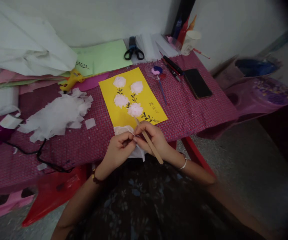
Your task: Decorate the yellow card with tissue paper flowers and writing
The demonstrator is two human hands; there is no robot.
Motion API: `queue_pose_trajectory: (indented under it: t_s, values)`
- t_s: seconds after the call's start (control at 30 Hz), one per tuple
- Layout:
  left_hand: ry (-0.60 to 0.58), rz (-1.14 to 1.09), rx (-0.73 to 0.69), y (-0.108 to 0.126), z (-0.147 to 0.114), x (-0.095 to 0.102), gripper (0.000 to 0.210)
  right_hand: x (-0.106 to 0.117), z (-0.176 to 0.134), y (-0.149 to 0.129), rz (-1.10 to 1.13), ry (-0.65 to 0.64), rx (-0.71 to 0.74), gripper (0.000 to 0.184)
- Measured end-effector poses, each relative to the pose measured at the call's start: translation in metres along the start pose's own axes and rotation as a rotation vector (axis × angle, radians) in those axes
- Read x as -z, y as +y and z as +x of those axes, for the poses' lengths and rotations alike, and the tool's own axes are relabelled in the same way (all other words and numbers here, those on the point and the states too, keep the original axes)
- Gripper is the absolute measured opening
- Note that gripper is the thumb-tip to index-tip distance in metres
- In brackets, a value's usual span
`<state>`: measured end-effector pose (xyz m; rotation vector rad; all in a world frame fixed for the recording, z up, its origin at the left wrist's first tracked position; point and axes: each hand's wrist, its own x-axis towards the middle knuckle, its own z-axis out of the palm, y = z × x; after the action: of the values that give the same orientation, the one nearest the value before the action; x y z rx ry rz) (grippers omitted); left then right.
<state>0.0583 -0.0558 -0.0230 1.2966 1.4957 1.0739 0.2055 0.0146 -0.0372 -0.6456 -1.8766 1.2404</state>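
Note:
My left hand (121, 146) is closed in a pinch, fingertips against those of my right hand (153, 138). A small bit of white tissue paper seems to show between them, mostly hidden by the fingers. A flat-looking wooden stick (151, 146) rests in my right hand, slanting from the yellow card down toward my wrist. Behind and below both hands lies a crumpled white sheet (124, 129) at the table edge. Just beyond, the yellow card (106, 88) carries several pale pink paper flowers (135, 109), painted dark leaves (147, 116) and handwriting.
A heap of white tissue squares (56, 115) lies left, near a yellow glue gun (72, 80). Scissors (133, 50) rest at the back. A paint palette (156, 70), pens (172, 65) and a phone (198, 83) are on the right. A black cord (44, 156) crosses the checked tablecloth.

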Motion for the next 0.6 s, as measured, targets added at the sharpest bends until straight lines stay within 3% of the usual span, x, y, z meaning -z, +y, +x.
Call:
queue_pose_trajectory:
  t_s: [0.17, 0.6]
  values:
    - [0.01, 0.037, -0.048, 0.0024, -0.0004, -0.001, 0.014, -0.0025, -0.0012, 0.0034, -0.018, 0.033, 0.005, 0.012]
    - [-0.039, -0.082, 0.037, 0.0001, 0.0006, 0.002, 0.015, -0.0052, 0.0007, 0.005, 0.297, 0.049, -0.172, 0.017]
